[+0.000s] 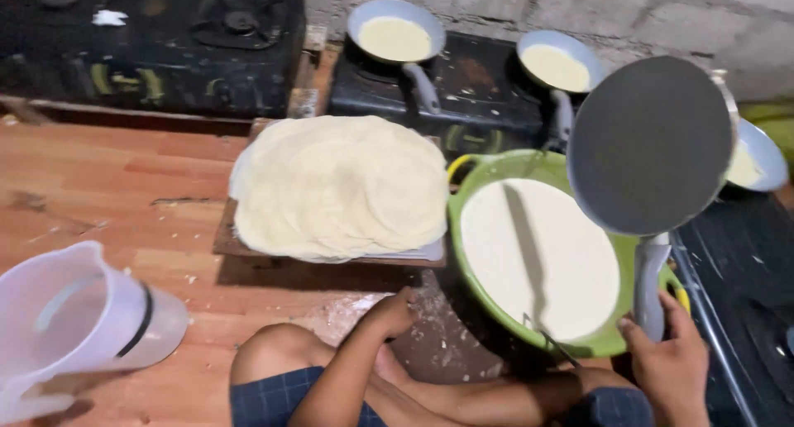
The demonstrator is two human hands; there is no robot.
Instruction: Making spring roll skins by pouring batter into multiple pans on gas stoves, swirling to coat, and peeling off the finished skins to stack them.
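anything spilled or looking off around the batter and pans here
Pale crumbs and splatter dot the wooden floor by the board carrying the stacked thin crepes. The right hand holds a grey pan tipped up over the green basin of batter, its face bare. The left hand rests by a knee.

Right hand [674, 369] gripping; left hand [395, 311] down

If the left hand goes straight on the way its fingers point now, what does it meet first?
Probably the wooden board carrying the stack of thin crepes; the left hand points up toward it across bare floor, though depth is unclear.
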